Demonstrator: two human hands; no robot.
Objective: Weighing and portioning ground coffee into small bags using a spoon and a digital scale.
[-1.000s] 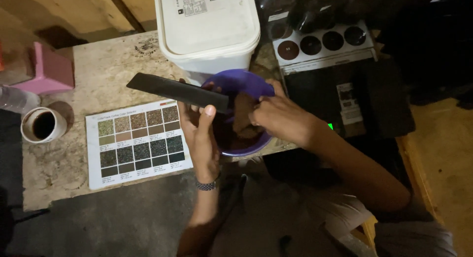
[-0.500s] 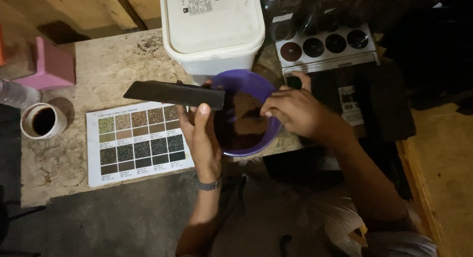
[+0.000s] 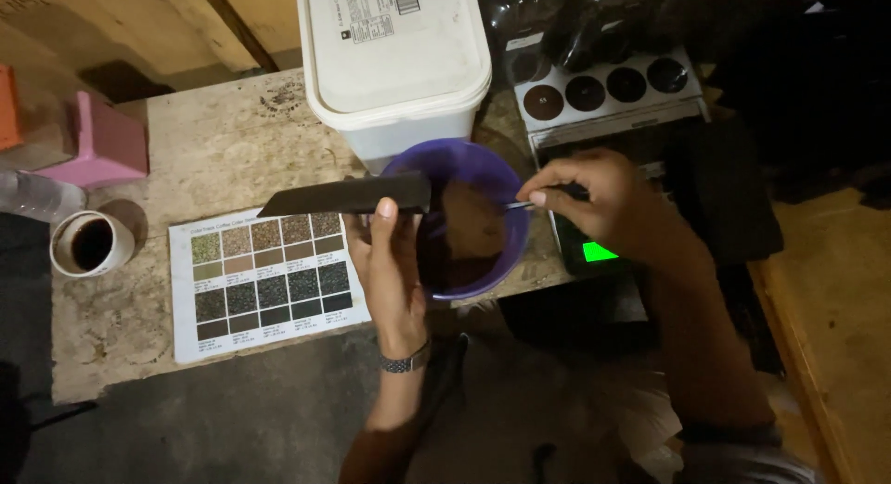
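Left hand [image 3: 388,261] pinches a flat black rectangular tray [image 3: 345,195]; right hand [image 3: 594,201] pinches a thin metal spoon [image 3: 516,205] over a purple plastic bowl [image 3: 473,219] of brown grounds. Best kept level, scooping lightly.

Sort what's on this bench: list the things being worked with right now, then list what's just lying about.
In use:
left hand holding the flat black strip
right hand holding a thin metal tool
round purple plastic bowl of brown powder

Lying about:
white lidded plastic tub
printed colour sample chart
white cup of dark liquid
pink block
white tray of dark round samples
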